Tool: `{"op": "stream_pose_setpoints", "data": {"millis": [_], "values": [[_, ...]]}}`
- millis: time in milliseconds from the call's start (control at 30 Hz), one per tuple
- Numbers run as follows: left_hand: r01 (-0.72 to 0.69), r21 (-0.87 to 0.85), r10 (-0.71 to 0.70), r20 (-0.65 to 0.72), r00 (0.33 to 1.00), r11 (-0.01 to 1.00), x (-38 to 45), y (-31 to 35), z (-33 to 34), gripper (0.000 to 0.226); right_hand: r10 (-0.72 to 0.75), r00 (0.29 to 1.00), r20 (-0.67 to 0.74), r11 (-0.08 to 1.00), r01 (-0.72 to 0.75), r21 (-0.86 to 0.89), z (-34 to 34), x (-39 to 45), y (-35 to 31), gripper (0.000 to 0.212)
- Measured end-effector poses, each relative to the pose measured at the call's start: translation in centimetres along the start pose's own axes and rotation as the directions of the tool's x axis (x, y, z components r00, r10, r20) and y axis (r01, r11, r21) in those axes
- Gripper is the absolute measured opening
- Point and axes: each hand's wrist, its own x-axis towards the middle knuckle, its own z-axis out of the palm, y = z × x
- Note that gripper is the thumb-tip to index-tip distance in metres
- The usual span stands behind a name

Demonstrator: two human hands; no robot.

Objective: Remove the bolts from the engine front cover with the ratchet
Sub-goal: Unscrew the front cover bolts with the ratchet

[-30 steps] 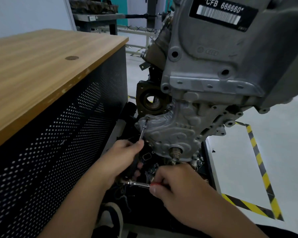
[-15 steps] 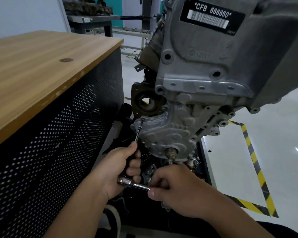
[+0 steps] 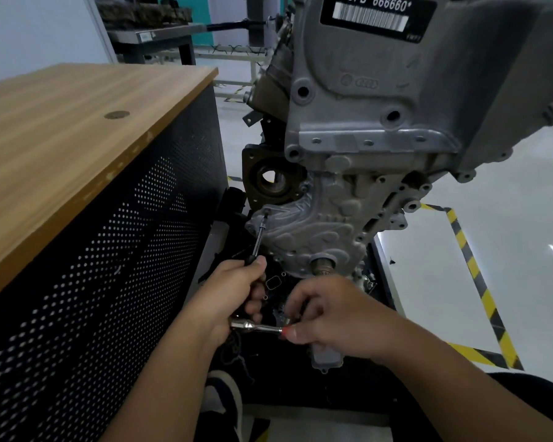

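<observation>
The grey cast engine front cover [image 3: 313, 228] hangs low on the engine. A slim extension bar [image 3: 258, 239] runs from a bolt [image 3: 266, 214] at the cover's upper left corner down into my left hand [image 3: 233, 295], which grips the bar near the ratchet head. The chrome ratchet [image 3: 256, 327] lies crosswise below that hand. My right hand [image 3: 339, 317] holds its red-ended handle, thumb on the near side. The socket end on the bolt is small and hard to make out.
A wood-topped cabinet [image 3: 77, 148] with a black perforated side stands close on the left. The engine block [image 3: 396, 90] looms above. A shoe [image 3: 224, 397] rests on the floor below. Yellow-black floor tape [image 3: 473, 269] runs at the right.
The ratchet handle has swung from behind my left hand toward the right, and its head now shows. My left hand slid a little down the bar. The view shifted left.
</observation>
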Motion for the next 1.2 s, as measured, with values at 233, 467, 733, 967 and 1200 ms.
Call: {"op": "stream_pose_setpoints", "data": {"millis": [233,467,733,967,1200], "values": [[-0.134,0.528,0.286,-0.218,0.933,0.838,0.7,-0.7,0.8,0.048,0.022,0.991,-0.130,0.952,0.019,0.307,0.6,-0.9,0.5,0.024],[0.083,-0.207,-0.077,0.036,0.996,0.975,-0.1,0.0,1.6,0.039,0.448,0.862,-0.238,0.218,0.153,0.964,6.1,-0.9,3.3,0.024],[0.209,-0.428,-0.174,0.119,0.977,0.879,0.2,0.2,2.2,0.045,0.096,0.647,-0.756,0.808,0.394,0.439,12.5,0.6,0.1,0.006],[-0.124,0.344,0.176,-0.122,0.977,0.931,0.1,-1.3,1.1,0.046,0.492,0.781,-0.385,0.209,0.324,0.923,12.1,2.2,0.0,0.019],[-0.045,0.143,0.051,-0.038,0.998,0.989,-0.5,-0.7,0.2,0.038,0.208,0.631,-0.748,0.690,0.447,0.569,14.2,2.3,-0.5,0.021]]}}
